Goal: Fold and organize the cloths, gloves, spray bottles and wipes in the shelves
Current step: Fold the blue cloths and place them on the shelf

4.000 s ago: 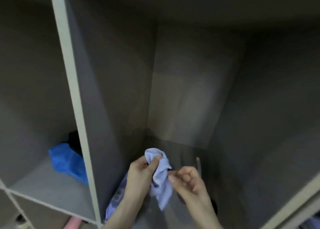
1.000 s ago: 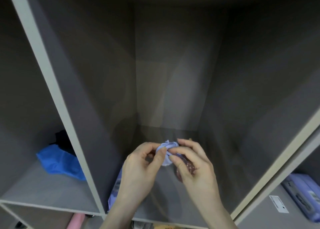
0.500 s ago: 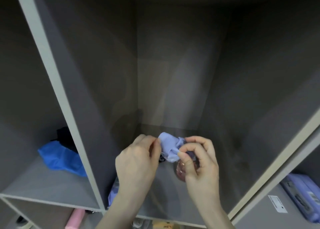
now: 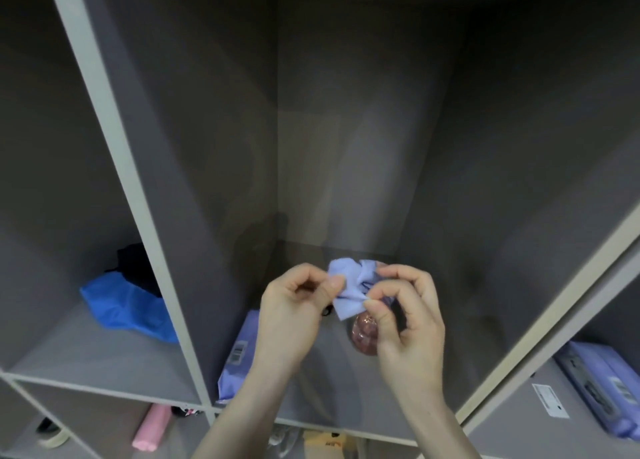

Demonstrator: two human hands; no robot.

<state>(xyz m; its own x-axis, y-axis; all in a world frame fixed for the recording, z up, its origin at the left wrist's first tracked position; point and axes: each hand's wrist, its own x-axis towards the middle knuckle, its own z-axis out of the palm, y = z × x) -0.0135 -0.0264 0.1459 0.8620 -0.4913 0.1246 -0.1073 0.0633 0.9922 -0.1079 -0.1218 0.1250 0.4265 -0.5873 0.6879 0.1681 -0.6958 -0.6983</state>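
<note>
My left hand (image 4: 294, 306) and right hand (image 4: 403, 314) both pinch the cloth (image 4: 349, 290) over the middle shelf (image 4: 398, 382); soft, light, floppy, I judge; best gripped at corners.

Both forearms rise bare from the bottom edge and lean toward each other, bringing the hands close together at mid-frame. The left hand (image 4: 292, 314) shows its back to the camera, fingers curled inward, the thumb pressed against the forefinger in a pinch at its upper right. The right hand (image 4: 410, 323) sits just beside it and a little lower, wrist bent, back outward; its thumb and forefinger pinch together at the left, while the other fingers (image 4: 420, 285) arch loosely above. The two pinches nearly meet, thumbs pointing toward one another
</note>
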